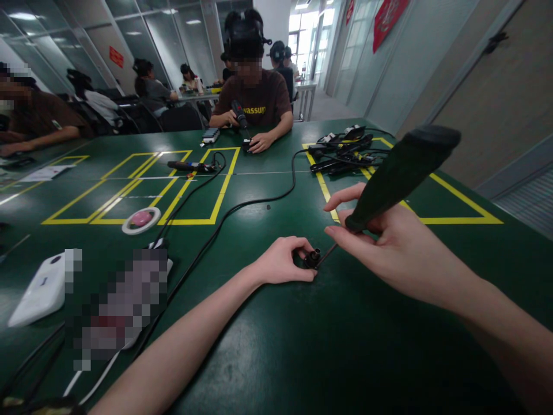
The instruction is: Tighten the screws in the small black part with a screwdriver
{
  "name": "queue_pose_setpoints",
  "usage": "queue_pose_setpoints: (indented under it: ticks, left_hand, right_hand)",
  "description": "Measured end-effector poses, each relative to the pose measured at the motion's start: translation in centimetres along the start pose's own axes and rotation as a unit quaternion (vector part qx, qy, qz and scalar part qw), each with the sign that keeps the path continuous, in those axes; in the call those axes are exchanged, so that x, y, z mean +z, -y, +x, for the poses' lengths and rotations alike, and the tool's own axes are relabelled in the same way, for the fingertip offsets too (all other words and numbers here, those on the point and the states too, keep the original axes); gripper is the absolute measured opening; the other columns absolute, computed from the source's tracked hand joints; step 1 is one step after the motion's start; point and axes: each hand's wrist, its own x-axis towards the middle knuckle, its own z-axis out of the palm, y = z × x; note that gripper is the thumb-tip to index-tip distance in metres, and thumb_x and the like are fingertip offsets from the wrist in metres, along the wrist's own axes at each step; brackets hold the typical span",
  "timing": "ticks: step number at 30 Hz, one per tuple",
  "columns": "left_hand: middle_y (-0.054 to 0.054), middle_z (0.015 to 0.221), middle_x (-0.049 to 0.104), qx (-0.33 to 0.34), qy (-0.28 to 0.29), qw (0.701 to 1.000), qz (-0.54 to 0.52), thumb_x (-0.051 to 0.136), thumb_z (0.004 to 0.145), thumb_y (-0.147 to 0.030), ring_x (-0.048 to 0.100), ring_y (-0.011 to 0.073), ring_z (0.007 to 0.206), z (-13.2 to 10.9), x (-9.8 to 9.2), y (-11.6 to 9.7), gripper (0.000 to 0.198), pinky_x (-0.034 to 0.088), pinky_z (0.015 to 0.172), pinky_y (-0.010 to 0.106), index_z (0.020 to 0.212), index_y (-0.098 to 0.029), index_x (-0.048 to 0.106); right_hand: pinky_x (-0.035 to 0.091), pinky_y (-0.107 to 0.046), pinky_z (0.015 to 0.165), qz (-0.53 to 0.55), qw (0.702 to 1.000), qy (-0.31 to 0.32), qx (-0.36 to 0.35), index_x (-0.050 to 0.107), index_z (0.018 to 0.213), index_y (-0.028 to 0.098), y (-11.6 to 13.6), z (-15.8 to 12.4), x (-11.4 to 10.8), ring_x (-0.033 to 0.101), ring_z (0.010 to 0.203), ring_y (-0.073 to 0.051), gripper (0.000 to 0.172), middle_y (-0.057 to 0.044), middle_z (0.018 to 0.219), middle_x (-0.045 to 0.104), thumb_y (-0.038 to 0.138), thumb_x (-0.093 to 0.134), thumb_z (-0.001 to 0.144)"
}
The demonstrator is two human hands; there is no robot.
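Note:
Between the thumb and fingers of my left hand (pixel 287 262) is a small black part with a round, hollow top (pixel 313 257), held down on the green table (pixel 367 357). My right hand (pixel 389 242) grips a screwdriver (pixel 401 173) by its thick dark handle, with the index finger reaching forward past it. The tool leans, handle end up and to the right. Its thin shaft runs down to the edge of the small black part; the tip itself is too small to make out.
A black cable (pixel 242 203) crosses the table to a pile of black tools (pixel 345 151). Left lie a white phone-like object (pixel 43 288), a blurred-out device (pixel 125 300), a tape roll (pixel 141 220) and a dark pen-shaped tool (pixel 190 166). Opposite, a person (pixel 254 95) holds a power driver (pixel 239 114).

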Motion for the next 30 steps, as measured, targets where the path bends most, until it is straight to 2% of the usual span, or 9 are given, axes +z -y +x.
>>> queue_pose_setpoints:
  ticks: [5, 11, 17, 30]
  left_hand:
    - [-0.001, 0.083, 0.067, -0.008, 0.003, 1.000, -0.001, 0.082, 0.066, -0.025, 0.058, 0.0142, 0.074, -0.01, -0.02, -0.09, 0.026, 0.046, 0.070, 0.025, 0.088, -0.016, 0.070]
    - [-0.001, 0.083, 0.065, -0.003, -0.003, 1.000, -0.007, 0.082, 0.066, -0.023, 0.058, 0.0145, 0.076, 0.06, 0.10, -0.07, 0.027, 0.047, 0.071, 0.025, 0.088, -0.016, 0.070]
    - [-0.001, 0.082, 0.065, 0.001, 0.001, 1.000, -0.017, 0.082, 0.066, -0.022, 0.058, 0.0142, 0.075, 0.02, 0.11, -0.02, 0.026, 0.046, 0.070, 0.025, 0.088, -0.015, 0.069]
    - [-0.001, 0.083, 0.065, -0.009, 0.006, 1.000, -0.008, 0.082, 0.066, -0.023, 0.057, 0.0131, 0.073, 0.12, 0.03, 0.02, 0.027, 0.045, 0.066, 0.023, 0.088, -0.015, 0.070]
  right_hand:
    - [0.050, -0.027, 0.054, 0.009, 1.000, 0.002, -0.004, 0.059, 0.107, 0.022, -0.20, 0.01, 0.03, 0.062, 0.065, -0.017, 0.025, -0.003, 0.082, 0.063, 0.034, 0.064, 0.087]
    - [0.048, -0.027, 0.053, -0.016, 1.000, 0.015, -0.004, 0.058, 0.110, 0.022, 0.11, -0.06, 0.11, 0.056, 0.057, -0.015, 0.024, 0.000, 0.075, 0.061, 0.030, 0.060, 0.087]
    - [0.046, -0.026, 0.053, -0.029, 0.999, 0.007, -0.030, 0.059, 0.106, 0.022, 0.40, -0.06, -0.16, 0.055, 0.057, -0.014, 0.021, 0.001, 0.073, 0.059, 0.026, 0.061, 0.086]
    - [0.042, -0.028, 0.054, -0.045, 0.998, 0.001, -0.040, 0.058, 0.110, 0.021, 0.03, -0.08, 0.02, 0.049, 0.057, -0.014, 0.026, 0.003, 0.070, 0.050, 0.025, 0.059, 0.085]
